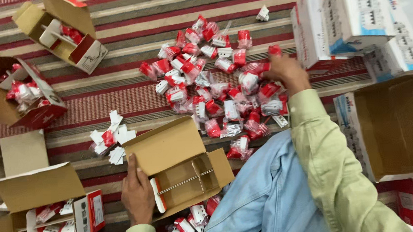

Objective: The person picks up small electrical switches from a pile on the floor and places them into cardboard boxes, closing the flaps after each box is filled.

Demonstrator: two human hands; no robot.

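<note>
Cardboard, brown and bare inside, forms the open divided box [183, 172] at lower centre; the left hand [137, 192] lies flat on its near edge, fingers spread over the flap. Right hand [282, 70] reaches into the heap of red-and-white packets [219, 89] (upper centre), fingers closed on one red packet [274, 49].

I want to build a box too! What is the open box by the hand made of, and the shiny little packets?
The open box under the left hand looks like matte brown cardboard: flat, dull folded flaps. The small packets near the right hand seem wrapped in clear glossy plastic, since they glint and crinkle.
</note>
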